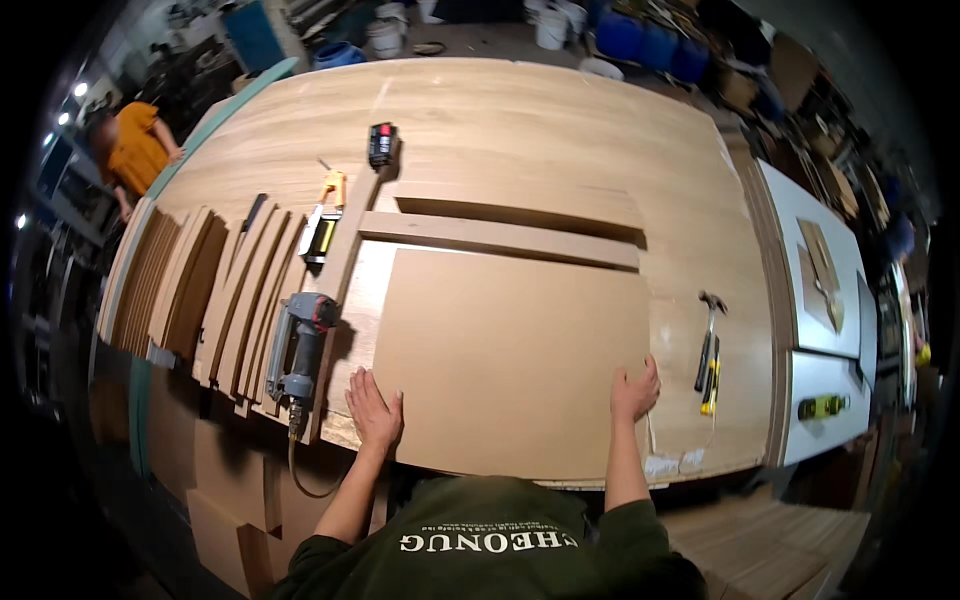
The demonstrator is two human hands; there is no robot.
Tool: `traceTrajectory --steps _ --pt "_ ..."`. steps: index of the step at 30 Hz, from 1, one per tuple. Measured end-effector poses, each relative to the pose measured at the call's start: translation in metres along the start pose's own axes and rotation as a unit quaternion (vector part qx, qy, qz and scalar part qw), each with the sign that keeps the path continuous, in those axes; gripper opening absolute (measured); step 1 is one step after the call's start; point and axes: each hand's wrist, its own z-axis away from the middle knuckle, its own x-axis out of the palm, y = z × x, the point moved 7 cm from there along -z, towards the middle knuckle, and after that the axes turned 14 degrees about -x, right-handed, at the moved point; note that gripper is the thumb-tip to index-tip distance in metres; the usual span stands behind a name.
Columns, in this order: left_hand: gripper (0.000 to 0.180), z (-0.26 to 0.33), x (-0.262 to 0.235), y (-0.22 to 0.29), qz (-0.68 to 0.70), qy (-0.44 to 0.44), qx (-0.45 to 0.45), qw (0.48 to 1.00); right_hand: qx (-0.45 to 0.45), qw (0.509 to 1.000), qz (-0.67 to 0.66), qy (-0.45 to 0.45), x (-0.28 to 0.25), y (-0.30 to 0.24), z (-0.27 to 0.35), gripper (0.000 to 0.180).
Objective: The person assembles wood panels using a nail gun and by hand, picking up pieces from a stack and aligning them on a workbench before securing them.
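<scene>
A flat brown rectangular board (510, 360) lies on the workbench in front of me. My left hand (374, 410) is at its left edge, fingers stretched out and the thumb apart. At the right edge my right hand (636, 392) grips the board, with its thumb over the top and its fingers around the side. Just beyond the board's far edge runs a long brown strip (500, 240). To the left of my left hand lies a grey nail gun (303, 345) with a hose, resting over another long strip (350, 240).
Several narrow brown panels (240, 290) stand on the left. Beyond the nail gun are a yellow-and-white tool (323, 220) and a black battery pack (382, 146). A hammer (709, 335) and a yellow utility knife (711, 385) lie on the right. Another person (140, 145) stands at the far left.
</scene>
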Motion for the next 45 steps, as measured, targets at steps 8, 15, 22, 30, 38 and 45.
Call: traceTrajectory --steps 8,15,22,30,38,45 --pt "0.073 0.002 0.003 0.004 -0.013 -0.007 0.019 1.000 -0.005 1.000 -0.014 -0.001 -0.005 -0.003 0.000 0.063" --pt "0.079 0.010 0.005 -0.013 -0.004 -0.039 -0.004 0.999 0.006 1.000 -0.013 -0.017 -0.006 -0.008 0.006 0.068" --pt "0.076 -0.057 0.005 0.109 0.035 -0.076 0.140 0.987 -0.094 0.968 -0.210 0.104 0.016 -0.085 -0.099 0.070" --pt "0.068 -0.060 0.044 0.181 -0.075 -0.137 0.277 0.948 -0.367 0.915 -0.135 -0.097 0.092 -0.304 -0.210 0.070" --pt "0.069 -0.058 0.039 0.181 -0.042 -0.155 0.263 0.951 -0.465 0.859 -0.167 -0.134 0.095 -0.311 -0.216 0.050" --pt "0.075 -0.065 0.079 0.168 -0.053 -0.184 0.257 0.947 -0.445 0.789 -0.251 -0.343 0.078 -0.274 -0.149 0.024"
